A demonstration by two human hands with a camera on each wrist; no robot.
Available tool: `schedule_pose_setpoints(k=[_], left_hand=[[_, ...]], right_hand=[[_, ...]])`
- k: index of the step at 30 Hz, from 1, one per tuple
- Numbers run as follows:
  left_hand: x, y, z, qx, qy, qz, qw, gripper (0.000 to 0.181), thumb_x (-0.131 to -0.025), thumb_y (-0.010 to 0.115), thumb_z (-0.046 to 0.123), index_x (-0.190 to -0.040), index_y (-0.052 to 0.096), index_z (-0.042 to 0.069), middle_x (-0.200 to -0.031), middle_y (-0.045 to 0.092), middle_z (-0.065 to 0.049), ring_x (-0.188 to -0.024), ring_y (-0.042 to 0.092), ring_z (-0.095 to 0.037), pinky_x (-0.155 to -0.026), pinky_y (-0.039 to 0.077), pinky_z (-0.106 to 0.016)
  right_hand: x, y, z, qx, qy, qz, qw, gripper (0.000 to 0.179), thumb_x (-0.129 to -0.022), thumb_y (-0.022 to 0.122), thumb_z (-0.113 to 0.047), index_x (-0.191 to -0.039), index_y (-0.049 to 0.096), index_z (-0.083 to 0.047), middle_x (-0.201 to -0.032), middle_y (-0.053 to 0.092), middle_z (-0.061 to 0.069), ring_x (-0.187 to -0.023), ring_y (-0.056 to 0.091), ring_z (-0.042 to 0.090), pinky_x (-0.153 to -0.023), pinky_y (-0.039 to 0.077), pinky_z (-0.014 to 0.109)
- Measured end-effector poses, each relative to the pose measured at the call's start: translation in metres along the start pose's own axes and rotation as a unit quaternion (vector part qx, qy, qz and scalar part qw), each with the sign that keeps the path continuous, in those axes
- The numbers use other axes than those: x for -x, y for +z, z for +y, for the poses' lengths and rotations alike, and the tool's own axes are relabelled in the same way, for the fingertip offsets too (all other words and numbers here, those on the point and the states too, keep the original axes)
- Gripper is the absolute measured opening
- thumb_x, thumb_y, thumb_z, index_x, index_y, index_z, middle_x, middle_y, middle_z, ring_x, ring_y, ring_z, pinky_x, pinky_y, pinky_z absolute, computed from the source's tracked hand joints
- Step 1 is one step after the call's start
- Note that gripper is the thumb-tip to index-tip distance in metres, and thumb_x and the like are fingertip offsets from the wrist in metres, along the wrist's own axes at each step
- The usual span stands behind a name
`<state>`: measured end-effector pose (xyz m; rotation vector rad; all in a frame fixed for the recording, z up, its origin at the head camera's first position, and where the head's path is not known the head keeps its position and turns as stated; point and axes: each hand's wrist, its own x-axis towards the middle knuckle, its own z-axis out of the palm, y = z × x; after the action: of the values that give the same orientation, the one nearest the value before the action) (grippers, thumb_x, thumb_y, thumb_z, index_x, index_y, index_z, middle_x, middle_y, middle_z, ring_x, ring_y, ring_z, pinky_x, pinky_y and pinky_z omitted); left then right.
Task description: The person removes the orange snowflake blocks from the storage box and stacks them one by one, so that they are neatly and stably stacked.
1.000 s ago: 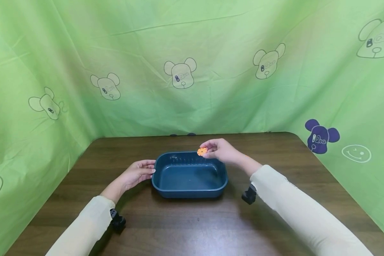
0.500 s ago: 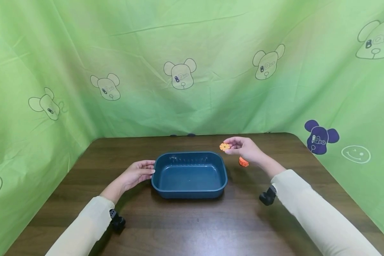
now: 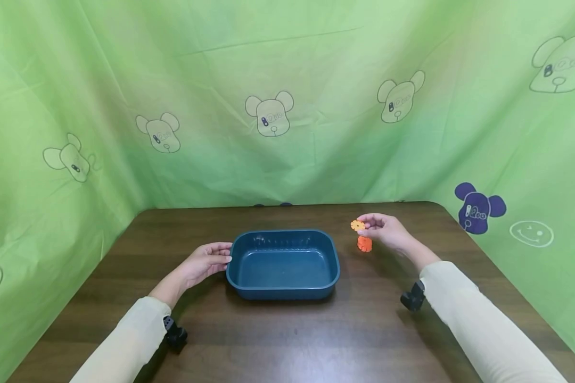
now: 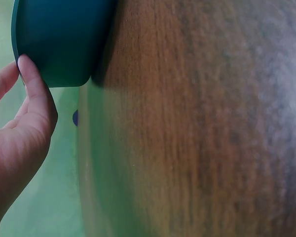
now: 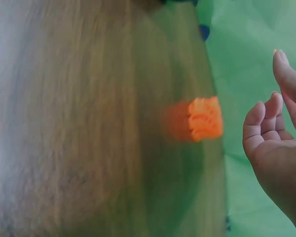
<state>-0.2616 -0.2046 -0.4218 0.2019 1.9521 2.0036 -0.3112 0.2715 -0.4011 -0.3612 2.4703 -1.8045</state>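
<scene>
A dark blue rectangular basin (image 3: pixel 282 293) stands upright on the table. My left hand (image 3: pixel 205 264) touches its left end at the rim. In the left wrist view, the thumb (image 4: pixel 33 81) lies against the basin's outer wall (image 4: pixel 64 44). My right hand (image 3: pixel 387 232), right of the basin, pinches a light orange flower-shaped disc (image 3: pixel 358 225) between thumb and fingertips, above the table. Just below it sits a darker orange notched block (image 3: pixel 364 244), which looks like stacked discs in the right wrist view. There, only a sliver of the held disc shows at a fingertip.
The brown wooden table (image 3: pixel 268 340) has rounded far corners. A green curtain (image 3: pixel 211 170) printed with bear heads hangs behind it and along both sides. A black wrist camera (image 3: pixel 174 334) sits under the left sleeve, another black camera (image 3: pixel 413 297) under the right.
My right hand has moved right, from over the basin to beside it, carrying the light orange disc. The darker orange block has come into view. My left hand stays at the basin.
</scene>
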Motion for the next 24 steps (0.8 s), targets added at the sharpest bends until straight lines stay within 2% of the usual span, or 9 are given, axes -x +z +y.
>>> schedule_pose_setpoints(k=[7,14,24], left_hand=[[0.0,-0.001,-0.002,-0.001,0.002,-0.002,1.0,0.05,-0.094,0.056,-0.003,-0.139,0.037,-0.014,-0.102,0.06,-0.007,-0.085,0.063,-0.013,-0.081,0.054,-0.027],[0.0,-0.001,-0.001,-0.001,0.005,-0.005,1.0,0.05,-0.094,0.056,-0.004,-0.139,0.037,-0.014,-0.102,0.06,-0.007,-0.084,0.063,-0.013,-0.08,0.054,-0.026],[0.001,-0.002,-0.001,0.003,0.009,-0.01,0.9999,0.051,-0.094,0.056,-0.003,-0.14,0.035,-0.015,-0.103,0.059,-0.008,-0.085,0.062,-0.012,-0.08,0.054,-0.025]], right_hand=[[0.001,-0.01,0.016,0.007,0.013,-0.005,0.9999,0.051,-0.088,0.07,-0.005,-0.129,0.048,0.014,-0.094,0.054,0.003,-0.084,0.053,0.007,-0.075,0.053,0.025],[0.0,-0.019,0.029,0.035,0.059,-0.005,0.9976,0.055,-0.088,0.073,-0.014,-0.132,0.049,0.008,-0.098,0.053,0.004,-0.083,0.054,0.009,-0.071,0.051,0.026],[-0.001,-0.021,0.039,0.042,0.081,-0.015,0.9957,0.055,-0.088,0.073,-0.015,-0.131,0.049,0.008,-0.101,0.056,0.006,-0.083,0.057,0.011,-0.069,0.051,0.028]])
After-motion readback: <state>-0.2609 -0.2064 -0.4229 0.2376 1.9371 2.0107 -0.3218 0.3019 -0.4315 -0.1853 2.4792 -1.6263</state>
